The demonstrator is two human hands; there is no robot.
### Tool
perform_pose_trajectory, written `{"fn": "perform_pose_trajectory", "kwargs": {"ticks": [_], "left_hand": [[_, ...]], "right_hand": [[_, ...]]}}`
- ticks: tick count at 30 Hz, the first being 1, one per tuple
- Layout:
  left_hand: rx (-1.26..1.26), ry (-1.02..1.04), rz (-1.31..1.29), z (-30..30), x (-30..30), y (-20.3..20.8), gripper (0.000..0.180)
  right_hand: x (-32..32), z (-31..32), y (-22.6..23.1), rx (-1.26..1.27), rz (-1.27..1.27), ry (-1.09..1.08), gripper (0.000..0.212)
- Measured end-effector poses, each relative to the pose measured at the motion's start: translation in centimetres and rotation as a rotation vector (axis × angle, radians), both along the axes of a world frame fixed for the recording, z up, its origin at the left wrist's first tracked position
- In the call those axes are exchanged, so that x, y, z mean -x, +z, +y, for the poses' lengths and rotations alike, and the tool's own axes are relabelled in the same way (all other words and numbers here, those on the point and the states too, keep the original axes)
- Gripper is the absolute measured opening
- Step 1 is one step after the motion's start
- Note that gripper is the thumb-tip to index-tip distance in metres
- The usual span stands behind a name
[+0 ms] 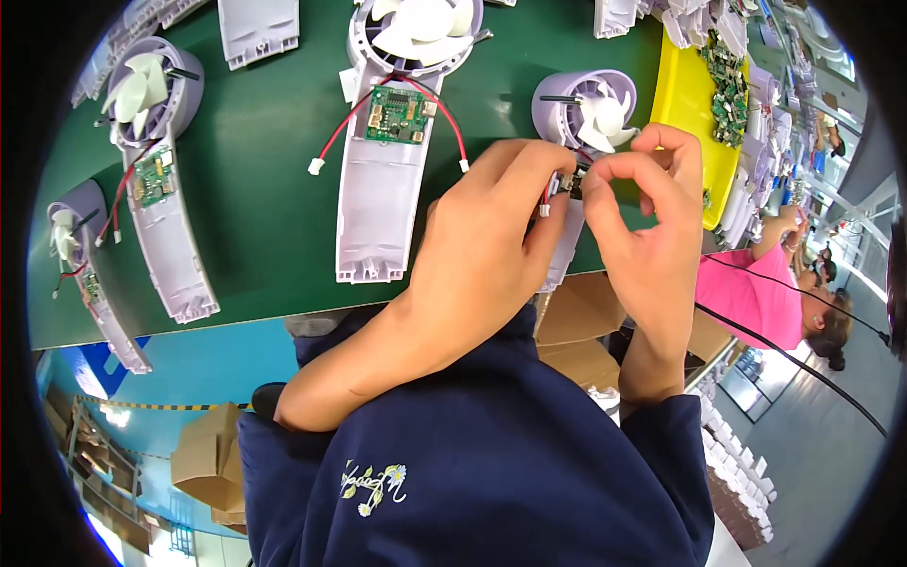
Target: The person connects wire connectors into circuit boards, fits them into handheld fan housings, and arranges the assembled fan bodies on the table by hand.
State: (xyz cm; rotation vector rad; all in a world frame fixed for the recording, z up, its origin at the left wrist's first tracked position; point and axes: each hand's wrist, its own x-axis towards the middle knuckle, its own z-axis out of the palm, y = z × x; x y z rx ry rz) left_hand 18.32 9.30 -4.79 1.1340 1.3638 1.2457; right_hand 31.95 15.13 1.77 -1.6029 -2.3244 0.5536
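A lilac fan housing [563, 248] lies on the green table in front of me, a white fan [603, 118] in its round end. Over its handle part, my left hand [472, 241] is closed, thumb and forefinger around a small circuit board [567, 181]. A white plug [544, 210] on a short red wire hangs beside these fingers. My right hand [652, 222] pinches thumb and forefinger together at the board's right edge; whatever is between those fingertips is too small to make out. The fingers hide most of the board.
To the left lie more fan housings with green boards and red-and-black wires, one [373, 222] nearest my left hand. A yellow tray [685, 85] holding several circuit boards [727, 90] stands at the right. Beyond it sits a person in pink [756, 302]. Cardboard boxes [578, 312] are below the table edge.
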Motion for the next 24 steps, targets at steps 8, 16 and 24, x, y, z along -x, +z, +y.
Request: {"fn": "perform_pose_trajectory", "kwargs": {"ticks": [8, 16, 24], "left_hand": [[-0.008, 0.018, -0.031, -0.1, -0.5, -0.7, 0.029], [-0.001, 0.008, 0.002, -0.4, -0.6, -0.6, 0.026], [-0.03, -0.018, 0.003, -0.8, -0.8, -1.2, 0.029]], "right_hand": [[0.1, 0.7, 1.2, 0.321, 0.028, -0.121, 0.008], [0.4, 0.6, 0.6, 0.378, 0.033, -0.205, 0.007], [1.4, 0.3, 0.7, 0.262, -0.108, -0.175, 0.007]]}}
